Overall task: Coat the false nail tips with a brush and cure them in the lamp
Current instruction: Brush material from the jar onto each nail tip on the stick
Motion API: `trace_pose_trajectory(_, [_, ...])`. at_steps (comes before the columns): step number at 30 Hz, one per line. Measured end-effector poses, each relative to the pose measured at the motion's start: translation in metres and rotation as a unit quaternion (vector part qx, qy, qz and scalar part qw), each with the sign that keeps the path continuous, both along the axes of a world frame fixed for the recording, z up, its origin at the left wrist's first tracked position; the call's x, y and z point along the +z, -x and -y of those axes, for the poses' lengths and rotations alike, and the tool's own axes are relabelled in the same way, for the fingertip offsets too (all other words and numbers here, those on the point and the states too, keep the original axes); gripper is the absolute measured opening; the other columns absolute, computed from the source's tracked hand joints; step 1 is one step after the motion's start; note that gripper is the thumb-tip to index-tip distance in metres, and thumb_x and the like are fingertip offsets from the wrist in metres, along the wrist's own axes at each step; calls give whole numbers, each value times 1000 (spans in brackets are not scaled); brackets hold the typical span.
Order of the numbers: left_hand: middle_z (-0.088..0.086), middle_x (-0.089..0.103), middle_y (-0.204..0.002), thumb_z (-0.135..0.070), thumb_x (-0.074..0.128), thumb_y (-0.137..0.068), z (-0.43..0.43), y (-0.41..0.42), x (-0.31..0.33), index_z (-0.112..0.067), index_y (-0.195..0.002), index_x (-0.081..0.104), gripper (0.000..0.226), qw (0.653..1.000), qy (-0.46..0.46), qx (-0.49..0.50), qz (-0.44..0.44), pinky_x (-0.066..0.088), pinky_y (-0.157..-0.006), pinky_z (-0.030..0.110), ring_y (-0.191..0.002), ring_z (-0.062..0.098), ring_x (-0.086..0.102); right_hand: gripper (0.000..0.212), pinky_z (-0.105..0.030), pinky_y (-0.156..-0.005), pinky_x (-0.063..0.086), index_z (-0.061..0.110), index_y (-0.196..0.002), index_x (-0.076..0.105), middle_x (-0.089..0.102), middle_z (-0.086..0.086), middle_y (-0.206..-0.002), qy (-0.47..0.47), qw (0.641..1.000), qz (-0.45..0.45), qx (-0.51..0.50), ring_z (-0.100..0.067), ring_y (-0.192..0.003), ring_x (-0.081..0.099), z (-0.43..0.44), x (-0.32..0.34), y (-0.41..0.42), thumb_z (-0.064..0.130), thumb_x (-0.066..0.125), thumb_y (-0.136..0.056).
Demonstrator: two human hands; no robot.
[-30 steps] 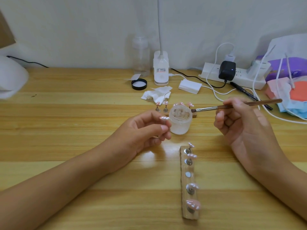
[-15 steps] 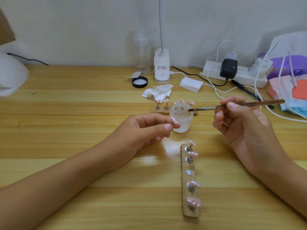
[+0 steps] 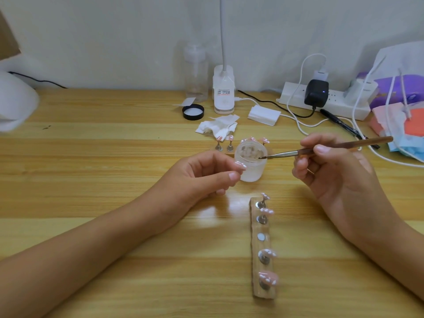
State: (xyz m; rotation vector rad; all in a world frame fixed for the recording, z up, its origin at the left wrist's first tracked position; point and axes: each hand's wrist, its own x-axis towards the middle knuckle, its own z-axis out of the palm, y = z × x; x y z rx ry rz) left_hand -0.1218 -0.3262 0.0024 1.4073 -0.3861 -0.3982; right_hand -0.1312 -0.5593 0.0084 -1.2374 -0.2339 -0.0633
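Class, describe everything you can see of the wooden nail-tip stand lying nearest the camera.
The wooden stand is a narrow, pale-brown strip lying flat on the table. It runs away from the camera and is nearer than the frosted jar. Five round metal spots sit in a row along it. Four carry small metal pegs topped with pink false nail tips marked with white; the middle disc is bare. Neither the left hand nor the right hand touches it.
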Motion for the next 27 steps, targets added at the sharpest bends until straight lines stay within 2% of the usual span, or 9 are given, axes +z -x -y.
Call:
trace_pose_trajectory(3, [-12, 72, -82, -13, 70, -80, 1, 2, -1, -25, -81, 72, 12, 1000, -15, -2, 23, 47, -64, 12, -71, -2, 61, 30, -20, -66, 50, 23, -81, 73, 62, 2, -68, 20, 1000, 19, 12, -10, -67, 59, 0, -1, 1, 11, 46, -87])
trace_pose_trajectory(6, [-8, 75, -91, -11, 69, -80, 2, 4, -1, -27, -76, 73, 16, 999, -20, -2, 30, 48, -64, 10, -77, -3, 65, 27, -21, -67, 50, 23, -82, 73, 63, 2, -69, 41, 998, 41, 24, -11, -68, 58, 0, -3, 2, 11, 50, -87])
trace_pose_trajectory(9, [-9, 75, -90, -12, 69, -79, 2, 4, 0, -27, -76, 72, 16, 999, -24, -3, 36, 48, -64, 10, -78, -4, 65, 17, -21, -68, 50, 24, -84, 72, 63, 2, -70, 60, 996, 58, 35, -12, -69, 58, -1, -3, 4, 19, 56, -82])
trace_pose_trajectory(16, [-15, 70, -75, -13, 69, -79, 2, 3, -1, -26, -77, 70, 13, 998, -37, 0, 53, 47, -65, 10, -71, -4, 61, 16, -22, -69, 50, 23, -83, 70, 62, 0, -71, 92, 992, 78, 43, -14, -70, 58, -1, -4, 7, 21, 55, -80])
trace_pose_trajectory(23, [-14, 71, -82, -12, 66, -83, 2, 4, 0, -15, -89, 67, 7, 997, -33, -12, 64, 47, -67, 11, -76, -3, 62, 12, -18, -64, 48, 22, -74, 68, 58, 1, -72, 102, 991, 70, 48, -12, -63, 54, -1, -3, 7, 21, 56, -75])
trace_pose_trajectory(27, [-8, 69, -81, -12, 67, -82, 3, 4, 0, -24, -86, 71, 13, 998, -21, -9, 53, 49, -70, 16, -79, 5, 61, 15, -19, -64, 48, 21, -75, 68, 58, 0, -70, 84, 992, 70, 55, -12, -62, 54, -2, -4, 7, 16, 55, -79])
